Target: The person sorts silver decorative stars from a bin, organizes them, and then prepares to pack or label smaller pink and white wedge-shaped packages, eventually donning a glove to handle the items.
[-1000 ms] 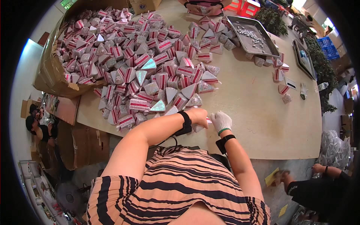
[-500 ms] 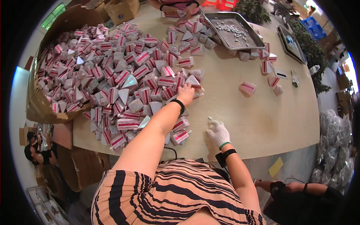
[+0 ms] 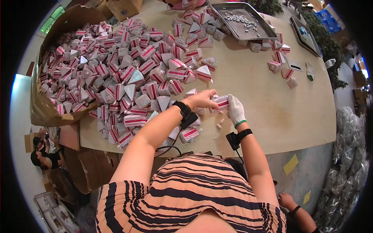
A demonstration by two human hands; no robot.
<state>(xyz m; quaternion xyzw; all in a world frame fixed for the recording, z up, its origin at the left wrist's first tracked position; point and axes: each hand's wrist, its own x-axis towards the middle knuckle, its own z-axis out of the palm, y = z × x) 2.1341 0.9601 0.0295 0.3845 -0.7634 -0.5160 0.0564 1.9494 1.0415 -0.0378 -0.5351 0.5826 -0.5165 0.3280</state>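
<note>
My bare left hand [image 3: 203, 99] and my white-gloved right hand [image 3: 236, 110] hold a glittery cake-slice ornament [image 3: 220, 103] between them, just above the table. It is pale pink and silver with a bright pink band along its side. The left fingers grip one end; the gloved fingers press against the other. Small white oval pieces [image 3: 219, 126] lie on the table below my hands. Left of them spreads a big heap of similar cake-slice ornaments [image 3: 136, 77], reaching close to my left wrist. Whether the gloved hand also holds a small piece cannot be seen.
A tipped cardboard box [image 3: 37, 99] spills the heap at left. A metal tray [image 3: 229, 29] at the back holds white ovals. Several ornaments [image 3: 287, 72] lie at right, near another tray [image 3: 305, 37]. A person's hand [image 3: 190, 4] works across the table; another person's hand [image 3: 286, 200] shows lower right.
My left hand has come from the heap toward the right with an ornament. My right hand has moved up and meets it there. The lone ornament at mid-right has left its place.
</note>
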